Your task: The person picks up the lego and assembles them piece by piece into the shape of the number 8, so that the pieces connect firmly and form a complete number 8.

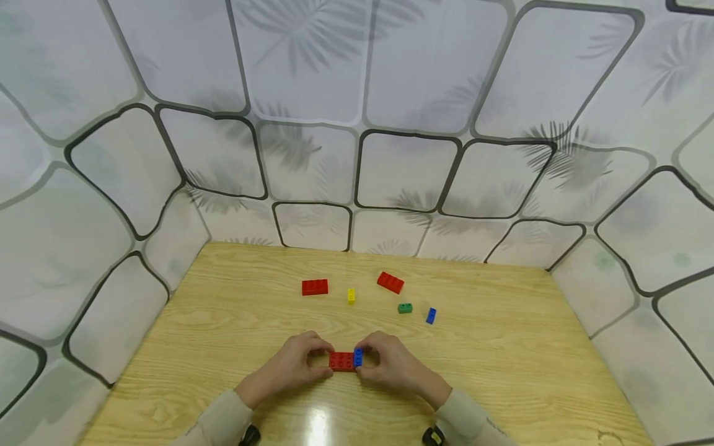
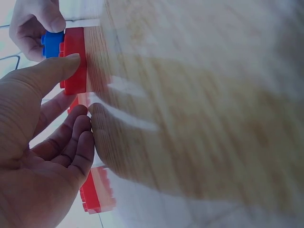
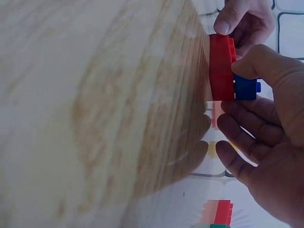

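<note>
A red toy brick (image 1: 341, 361) lies on the table with its studs up, between the two hands. On top of its right end sits a small blue brick (image 1: 357, 357); the right wrist view shows the blue brick (image 3: 245, 89) against the studded face of the red brick (image 3: 220, 71). My left hand (image 1: 298, 361) pinches the red brick's left end between thumb and finger. With thumb and fingers, my right hand (image 1: 393, 365) pinches the blue brick at the other end. The other fingers of both hands are loosely bent.
Farther back on the wooden table (image 1: 251, 322) lie two red bricks, one left (image 1: 315, 287) and one angled red brick (image 1: 390, 282). Near them are a yellow brick (image 1: 351, 296), a green brick (image 1: 405, 308) and another blue brick (image 1: 431, 316). A patterned curtain (image 1: 312, 161) surrounds the table.
</note>
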Tool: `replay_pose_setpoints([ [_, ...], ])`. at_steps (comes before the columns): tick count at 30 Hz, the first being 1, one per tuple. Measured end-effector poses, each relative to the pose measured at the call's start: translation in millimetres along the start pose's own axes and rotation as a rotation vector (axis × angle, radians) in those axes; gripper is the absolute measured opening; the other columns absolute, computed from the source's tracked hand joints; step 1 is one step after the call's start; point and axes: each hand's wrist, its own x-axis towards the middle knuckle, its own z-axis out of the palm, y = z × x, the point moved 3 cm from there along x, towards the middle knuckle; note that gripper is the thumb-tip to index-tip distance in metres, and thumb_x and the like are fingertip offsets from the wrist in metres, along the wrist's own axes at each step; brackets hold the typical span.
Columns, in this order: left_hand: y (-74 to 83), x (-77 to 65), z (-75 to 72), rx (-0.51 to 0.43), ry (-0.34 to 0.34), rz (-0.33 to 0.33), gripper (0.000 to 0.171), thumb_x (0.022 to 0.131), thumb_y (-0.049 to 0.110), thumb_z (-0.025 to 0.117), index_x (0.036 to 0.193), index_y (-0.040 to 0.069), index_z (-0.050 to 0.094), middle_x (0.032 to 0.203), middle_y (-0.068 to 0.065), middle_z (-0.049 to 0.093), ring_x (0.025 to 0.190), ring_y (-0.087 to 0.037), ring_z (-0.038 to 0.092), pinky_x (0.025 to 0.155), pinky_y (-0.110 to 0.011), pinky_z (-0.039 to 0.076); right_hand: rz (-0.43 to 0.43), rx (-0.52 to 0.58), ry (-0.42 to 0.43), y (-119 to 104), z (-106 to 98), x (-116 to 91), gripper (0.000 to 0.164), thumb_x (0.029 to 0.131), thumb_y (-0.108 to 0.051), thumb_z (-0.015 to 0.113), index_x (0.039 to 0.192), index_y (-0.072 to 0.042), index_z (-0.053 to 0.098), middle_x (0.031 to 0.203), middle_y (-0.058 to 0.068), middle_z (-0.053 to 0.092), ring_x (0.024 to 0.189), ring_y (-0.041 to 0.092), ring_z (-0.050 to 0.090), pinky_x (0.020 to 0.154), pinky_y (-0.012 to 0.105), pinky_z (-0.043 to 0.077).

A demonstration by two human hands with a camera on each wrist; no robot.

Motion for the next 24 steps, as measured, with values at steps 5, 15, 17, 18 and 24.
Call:
replay_pose_setpoints([
  [5, 0.2, 0.0, -0.2, 0.003, 0.000, -0.001, 0.029, 0.088, 0.024, 0.087, 0.113, 0.012, 0.077, 0.101, 0.002, 0.070, 0.089, -0.007, 0.059, 0.079, -0.025, 0.051, -0.015, -0.040, 0.001, -1.7, 0.1, 3.1, 0.031, 0.090, -0.023, 0.081, 0.117, -0.010, 0.075, 0.115, 0.000, 0.073, 0.104, 0.011, 0.064, 0.094, 0.030, 0.054],
  [15, 1.5, -0.4, 0.8, -0.002, 0.003, 0.001, 0.030, 0.087, 0.023, 0.087, 0.113, 0.010, 0.078, 0.101, 0.002, 0.069, 0.088, -0.006, 0.058, 0.079, -0.024, 0.051, -0.010, -0.048, 0.004, -1.6, 0.0, 0.6, 0.031, 0.092, -0.025, 0.080, 0.119, -0.012, 0.074, 0.115, -0.002, 0.072, 0.104, 0.010, 0.063, 0.094, 0.030, 0.053],
  [17, 1.5, -0.2, 0.4, 0.000, 0.004, 0.003, 0.030, 0.087, 0.023, 0.087, 0.113, 0.010, 0.078, 0.101, 0.003, 0.069, 0.087, -0.006, 0.058, 0.078, -0.024, 0.050, -0.007, -0.041, 0.002, -0.9, 0.2, 0.1, 0.031, 0.093, -0.027, 0.079, 0.120, -0.013, 0.074, 0.115, -0.003, 0.072, 0.105, 0.009, 0.063, 0.095, 0.030, 0.053],
  [18, 1.5, 0.1, 0.2, 0.000, 0.004, 0.003, 0.030, 0.088, 0.023, 0.087, 0.113, 0.010, 0.078, 0.101, 0.003, 0.069, 0.087, -0.006, 0.057, 0.078, -0.024, 0.050, -0.002, -0.039, 0.000, -0.4, 0.3, 0.0, 0.031, 0.094, -0.027, 0.079, 0.121, -0.013, 0.074, 0.116, -0.004, 0.071, 0.105, 0.008, 0.062, 0.095, 0.030, 0.053],
  [24, 1.4, 0.7, -0.7, -0.009, -0.001, 0.003, 0.030, 0.088, 0.023, 0.087, 0.113, 0.010, 0.078, 0.101, 0.002, 0.069, 0.087, -0.006, 0.057, 0.078, -0.024, 0.050, -0.017, -0.063, -0.005, -0.4, -1.0, 2.6, 0.031, 0.093, -0.027, 0.079, 0.120, -0.013, 0.074, 0.116, -0.003, 0.072, 0.105, 0.008, 0.062, 0.095, 0.030, 0.053],
])
